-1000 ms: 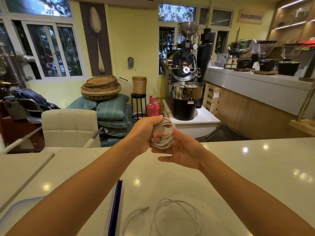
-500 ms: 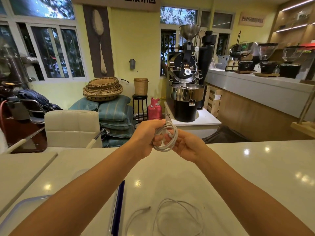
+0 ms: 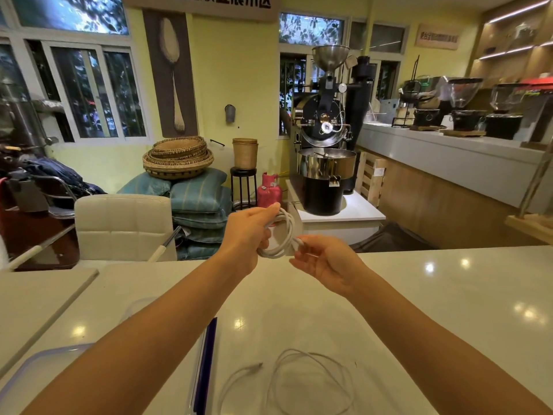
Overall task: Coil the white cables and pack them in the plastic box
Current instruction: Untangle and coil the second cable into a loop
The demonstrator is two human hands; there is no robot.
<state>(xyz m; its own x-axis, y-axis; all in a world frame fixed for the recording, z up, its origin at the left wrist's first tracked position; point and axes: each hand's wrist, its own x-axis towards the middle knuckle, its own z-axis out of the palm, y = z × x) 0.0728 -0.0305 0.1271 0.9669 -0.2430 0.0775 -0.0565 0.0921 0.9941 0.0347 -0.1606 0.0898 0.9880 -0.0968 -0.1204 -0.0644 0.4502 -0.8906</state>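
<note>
A coiled white cable [image 3: 285, 235] hangs in the air above the far edge of the white counter. My left hand [image 3: 250, 232] grips the coil at its top left. My right hand [image 3: 324, 260], palm up, pinches the cable's plug end at the coil's right side. A second white cable [image 3: 302, 381] lies loose in wide loops on the counter close to me. The clear plastic box [image 3: 45, 363] with a blue-edged rim [image 3: 206, 354] sits at the lower left, largely hidden by my left forearm.
The white counter [image 3: 449, 301] stretches right and left of my arms. Past its far edge stand a cream chair [image 3: 122, 226], stacked cushions with baskets, a red gas cylinder [image 3: 269, 191] and a coffee roaster [image 3: 324, 151].
My right hand has slid out from under the coil to its right side and now pinches the plug end. The left hand has kept its grip and risen slightly.
</note>
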